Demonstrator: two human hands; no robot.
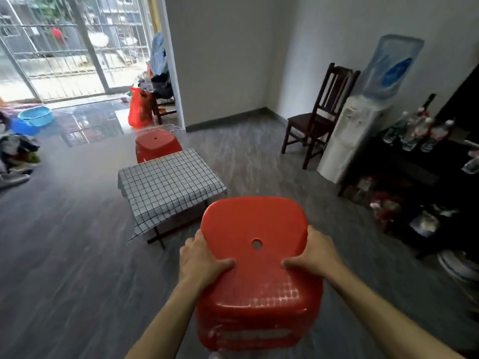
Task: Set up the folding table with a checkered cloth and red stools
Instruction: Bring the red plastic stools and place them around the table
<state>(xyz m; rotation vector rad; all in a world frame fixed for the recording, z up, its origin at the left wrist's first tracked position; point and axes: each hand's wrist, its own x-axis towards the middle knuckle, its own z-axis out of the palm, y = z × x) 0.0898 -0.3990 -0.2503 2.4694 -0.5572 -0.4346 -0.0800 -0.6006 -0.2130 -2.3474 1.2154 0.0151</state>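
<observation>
A red plastic stool (255, 221) with a hole in its seat fills the lower middle of the head view, held up in front of me. My left hand (201, 257) grips its left edge and my right hand (315, 255) grips its right edge, thumbs on the seat. Beyond it stands the low folding table (155, 235), covered by a black-and-white checkered cloth (168, 182) that hangs over its sides. A second red stool (156, 145) stands on the floor at the table's far side.
A dark wooden chair (318, 117) and a white water dispenser (350, 136) stand at the right wall, beside a dark shelf of bottles (420, 133). A red bag (140, 107) and blue basins (35, 116) sit near the barred balcony door. Clothes lie at the left.
</observation>
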